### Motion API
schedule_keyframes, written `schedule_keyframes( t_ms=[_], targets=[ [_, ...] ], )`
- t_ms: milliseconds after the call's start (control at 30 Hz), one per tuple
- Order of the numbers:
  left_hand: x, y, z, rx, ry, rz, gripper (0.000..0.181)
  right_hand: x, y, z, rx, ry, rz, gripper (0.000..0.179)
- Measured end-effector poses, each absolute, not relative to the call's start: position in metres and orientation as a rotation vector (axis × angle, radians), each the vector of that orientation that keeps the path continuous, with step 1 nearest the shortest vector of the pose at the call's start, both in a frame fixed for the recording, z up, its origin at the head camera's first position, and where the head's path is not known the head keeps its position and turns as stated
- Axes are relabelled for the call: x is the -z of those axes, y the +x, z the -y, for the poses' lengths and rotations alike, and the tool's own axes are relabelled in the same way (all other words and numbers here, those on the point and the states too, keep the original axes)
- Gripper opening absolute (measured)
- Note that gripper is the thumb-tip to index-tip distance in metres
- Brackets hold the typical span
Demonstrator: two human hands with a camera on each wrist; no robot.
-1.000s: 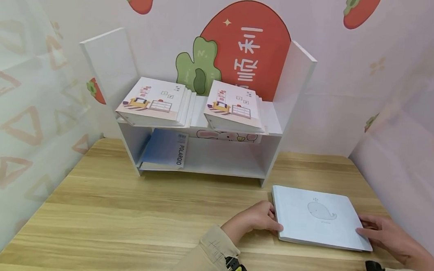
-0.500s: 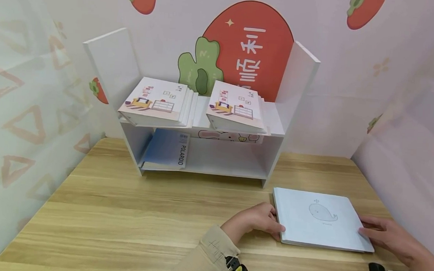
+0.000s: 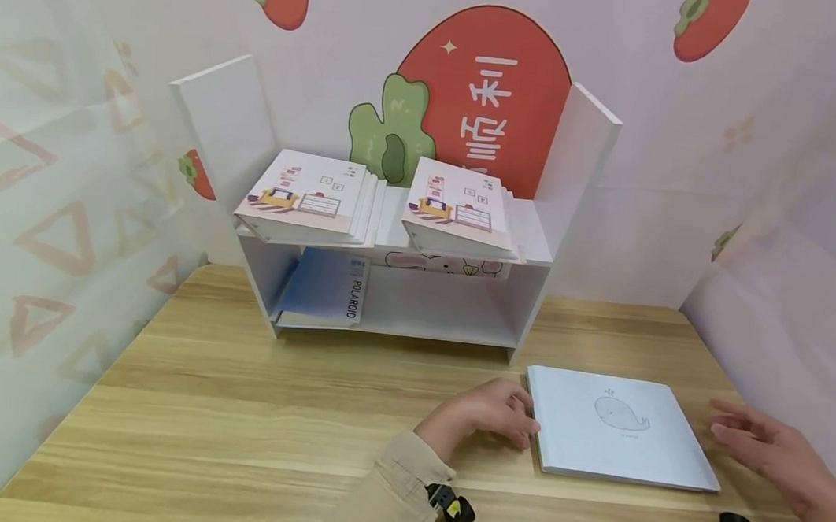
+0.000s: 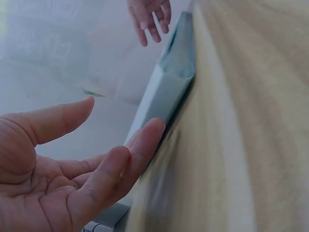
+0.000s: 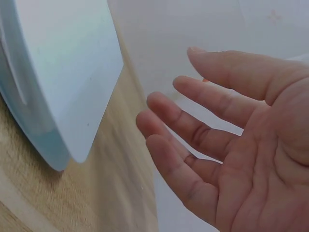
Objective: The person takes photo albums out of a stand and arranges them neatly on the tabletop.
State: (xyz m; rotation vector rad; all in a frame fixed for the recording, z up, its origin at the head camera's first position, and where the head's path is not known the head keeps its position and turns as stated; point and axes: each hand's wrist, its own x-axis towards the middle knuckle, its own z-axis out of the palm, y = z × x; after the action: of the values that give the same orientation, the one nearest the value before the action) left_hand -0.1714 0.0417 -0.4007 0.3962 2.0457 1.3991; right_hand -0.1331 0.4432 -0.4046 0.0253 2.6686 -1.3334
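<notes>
Neither hand gripped anything: the left hand (image 3: 491,413) had its fingers loosely bent and thumb apart, the right hand (image 3: 770,453) its fingers relaxed and slightly curved. Between them the white whale-drawing book (image 3: 607,448) lay flat on the wooden table (image 3: 240,409), its long axis running roughly from hand to hand. The left hand was nearer, its fingertips right at the book's left edge, though I could not tell whether they touched; a strip of wood parted the right hand from the opposite edge. Tabletop stretched well leftward, while the side wall (image 3: 791,312) limited room on the right. Near the book's far left corner stood the white shelf (image 3: 444,302), a blue POLAROID book (image 3: 321,283) at its lower left, white board showing beside that, and two stacks of books (image 3: 459,208) above.
</notes>
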Motion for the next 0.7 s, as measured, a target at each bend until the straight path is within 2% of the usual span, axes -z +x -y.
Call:
schedule_keyframes(
  t_ms=[233, 500, 700],
  targets=[
    [0.394, -0.179, -0.026, -1.469, 0.475, -1.998, 0.020, 0.400, -0.134, -0.436, 1.504, 0.019, -2.700, 0.038],
    [0.388, -0.187, -0.014, -1.567, 0.523, -2.057, 0.017, 0.391, -0.143, -0.415, 1.912, -0.085, -2.569, 0.035],
    [0.380, -0.192, -0.005, -1.613, 0.528, -2.101, 0.017, 0.385, -0.148, -0.395, 2.038, -0.199, -2.481, 0.037]
  ],
)
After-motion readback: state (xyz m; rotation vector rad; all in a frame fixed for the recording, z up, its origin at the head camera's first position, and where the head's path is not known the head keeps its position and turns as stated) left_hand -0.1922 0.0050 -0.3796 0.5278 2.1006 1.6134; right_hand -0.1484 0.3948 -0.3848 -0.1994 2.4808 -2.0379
